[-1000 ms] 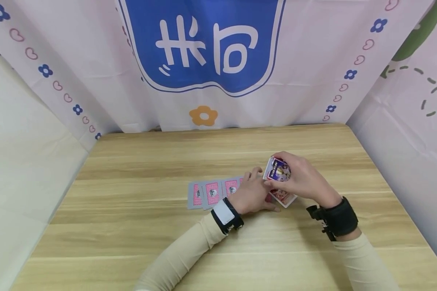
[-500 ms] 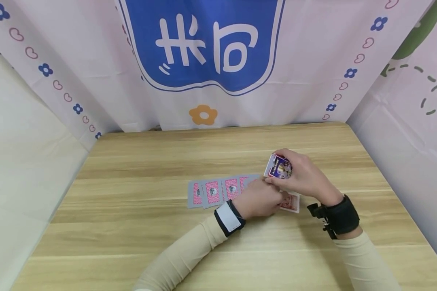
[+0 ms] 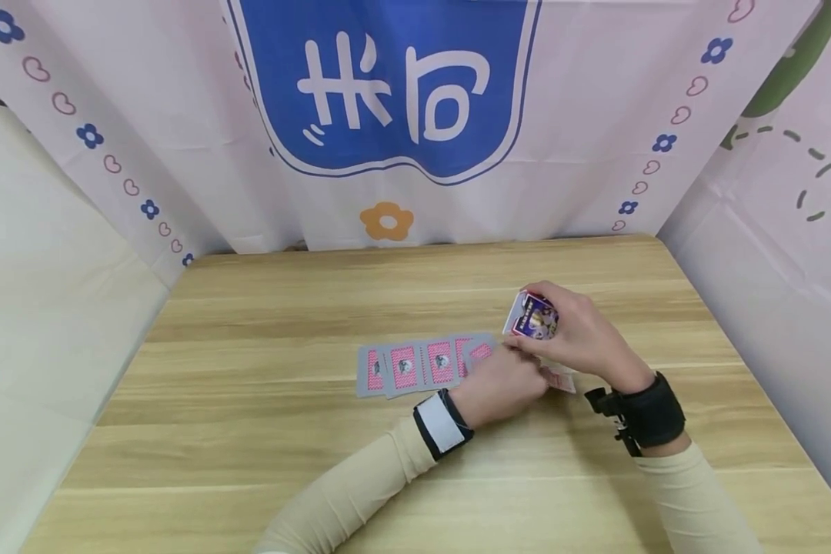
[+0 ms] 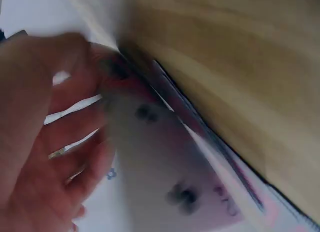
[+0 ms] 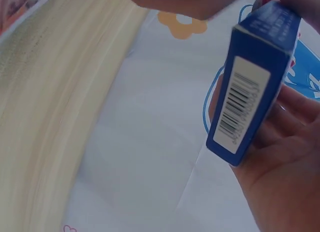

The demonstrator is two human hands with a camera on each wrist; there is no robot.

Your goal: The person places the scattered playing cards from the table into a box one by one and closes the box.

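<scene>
My right hand (image 3: 575, 331) grips a small card box (image 3: 535, 316) by its sides, above the table. The right wrist view shows the box's dark blue end with a white barcode label (image 5: 240, 104). Below and left of it is my left hand (image 3: 505, 387), whose fingers pinch a playing card (image 4: 165, 162) bearing blurred black clubs and a "2" at its corner. In the head view a red-patterned card (image 3: 559, 378) sticks out beyond that hand. Left of the hand, several cards (image 3: 405, 366) with pink patterned backs lie overlapping in a row, partly covered by it.
The wooden table (image 3: 249, 431) is backed by a white printed cloth (image 3: 305, 208) with a blue emblem. Pale side sheets (image 3: 55, 269) enclose it. Black bands (image 3: 651, 412) with cameras sit on both wrists.
My left hand's fingers, spread over the cards a second ago, have curled in, and the hand has shifted slightly right with a card. The right hand still holds the box, nearly in place.
</scene>
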